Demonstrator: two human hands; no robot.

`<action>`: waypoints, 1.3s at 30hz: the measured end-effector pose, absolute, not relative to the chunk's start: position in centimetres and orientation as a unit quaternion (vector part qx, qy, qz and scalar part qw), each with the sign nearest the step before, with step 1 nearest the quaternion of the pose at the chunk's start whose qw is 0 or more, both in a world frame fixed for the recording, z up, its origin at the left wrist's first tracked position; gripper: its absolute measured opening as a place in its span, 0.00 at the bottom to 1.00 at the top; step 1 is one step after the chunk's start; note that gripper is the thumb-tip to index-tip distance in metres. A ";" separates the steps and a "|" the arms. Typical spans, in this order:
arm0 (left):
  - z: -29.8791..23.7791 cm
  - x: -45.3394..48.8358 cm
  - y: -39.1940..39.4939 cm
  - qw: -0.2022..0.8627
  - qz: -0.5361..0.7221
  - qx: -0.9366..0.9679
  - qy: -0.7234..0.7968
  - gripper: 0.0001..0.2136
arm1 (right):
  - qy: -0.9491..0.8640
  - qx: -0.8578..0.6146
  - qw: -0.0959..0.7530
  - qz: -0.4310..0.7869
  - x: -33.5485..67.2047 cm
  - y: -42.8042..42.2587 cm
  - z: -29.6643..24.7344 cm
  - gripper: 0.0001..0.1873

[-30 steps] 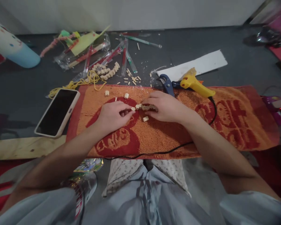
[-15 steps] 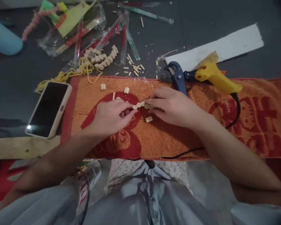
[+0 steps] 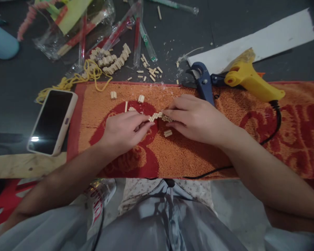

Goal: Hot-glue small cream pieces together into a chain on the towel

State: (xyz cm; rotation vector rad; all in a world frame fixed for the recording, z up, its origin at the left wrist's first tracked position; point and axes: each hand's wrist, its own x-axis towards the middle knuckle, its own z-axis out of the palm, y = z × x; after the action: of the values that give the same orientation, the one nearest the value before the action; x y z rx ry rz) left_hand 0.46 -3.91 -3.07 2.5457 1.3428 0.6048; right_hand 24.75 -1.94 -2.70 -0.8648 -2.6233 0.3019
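Observation:
My left hand and my right hand meet over an orange and red towel. Both pinch a short row of small pale wooden pieces stuck side by side, the left hand at its left end, the right hand over its right end. One loose wooden piece lies on the towel just below the row. Two more pieces lie near the towel's far edge.
A yellow glue gun with a black cord and a blue cutter lie at the towel's far right. A phone rests to the left. Behind are a longer wooden chain, yellow string, wrapped chopsticks and a white strip.
The view has tipped down and closer. Both hands stay pinched on the wooden row, with the right fingers shifted slightly along it.

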 end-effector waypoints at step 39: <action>-2.9 0.3 -4.1 0.059 0.161 0.882 0.439 0.13 | -0.934 -0.279 0.214 0.069 24.5 -1.9 -3.0 0.15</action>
State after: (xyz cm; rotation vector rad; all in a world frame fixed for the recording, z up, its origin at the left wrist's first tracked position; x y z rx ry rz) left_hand 0.28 -4.05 -2.93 2.6714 1.3297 0.4890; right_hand 24.54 -1.90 -3.03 -0.7735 -2.5904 0.1916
